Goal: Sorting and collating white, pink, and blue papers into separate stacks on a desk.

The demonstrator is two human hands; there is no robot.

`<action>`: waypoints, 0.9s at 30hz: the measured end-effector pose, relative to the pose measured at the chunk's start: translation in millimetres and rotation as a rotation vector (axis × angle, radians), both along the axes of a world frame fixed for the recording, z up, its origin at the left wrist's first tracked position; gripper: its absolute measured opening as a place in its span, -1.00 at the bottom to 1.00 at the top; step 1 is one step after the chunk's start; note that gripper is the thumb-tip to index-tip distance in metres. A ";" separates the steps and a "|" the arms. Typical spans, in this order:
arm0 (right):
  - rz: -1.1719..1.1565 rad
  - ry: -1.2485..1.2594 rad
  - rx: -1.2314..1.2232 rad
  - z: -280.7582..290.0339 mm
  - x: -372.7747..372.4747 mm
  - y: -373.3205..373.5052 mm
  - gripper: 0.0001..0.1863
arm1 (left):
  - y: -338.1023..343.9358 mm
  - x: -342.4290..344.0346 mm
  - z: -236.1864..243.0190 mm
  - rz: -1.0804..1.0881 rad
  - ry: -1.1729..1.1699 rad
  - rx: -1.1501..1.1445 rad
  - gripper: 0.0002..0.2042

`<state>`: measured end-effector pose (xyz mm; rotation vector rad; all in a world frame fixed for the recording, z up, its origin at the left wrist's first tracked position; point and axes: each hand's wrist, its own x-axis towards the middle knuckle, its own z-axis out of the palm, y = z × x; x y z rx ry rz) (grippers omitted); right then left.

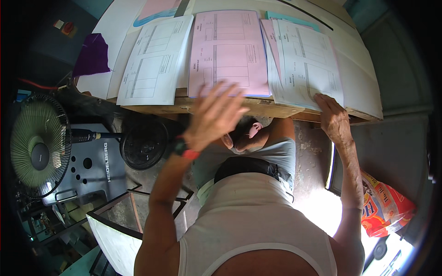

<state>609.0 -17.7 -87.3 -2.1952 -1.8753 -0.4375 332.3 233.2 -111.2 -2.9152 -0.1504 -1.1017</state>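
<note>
My left hand (pixel 214 112) is blurred, fingers spread over the front edge of the pink printed form stack (pixel 227 50). My right hand (pixel 331 115) has its fingers on the lower corner of the right white form stack (pixel 304 60), gripping it, thumb not clearly seen. Pink sheets show beneath that stack's left side, and a turquoise one behind it. Another white form stack (pixel 152 55) lies left of the pink one. All rest on a pale wooden-edged tabletop (pixel 361 83).
A purple cloth (pixel 90 55) lies at the table's left. Below left are a green fan (pixel 39 142), a dark fan (pixel 143 145), a grey metal machine (pixel 92 175) and a metal frame (pixel 113 223). A red plastic bag (pixel 384 204) sits at right, beside grey panels.
</note>
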 end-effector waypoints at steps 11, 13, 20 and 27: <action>-0.272 0.383 0.101 9.8 20.4 5.1 -0.74 | 134.2 -194.8 5.3 0.471 0.297 0.222 -0.70; -0.299 0.369 0.097 9.7 22.2 6.1 -0.75 | 131.0 -177.7 17.7 0.415 0.216 0.091 -0.77; -0.311 0.432 0.310 15.6 37.3 9.4 -0.67 | 92.4 -44.6 36.8 0.262 0.086 -0.081 -0.39; -0.353 0.492 0.414 16.9 43.4 22.6 -0.57 | 56.1 20.6 -0.4 0.058 0.452 0.196 -0.57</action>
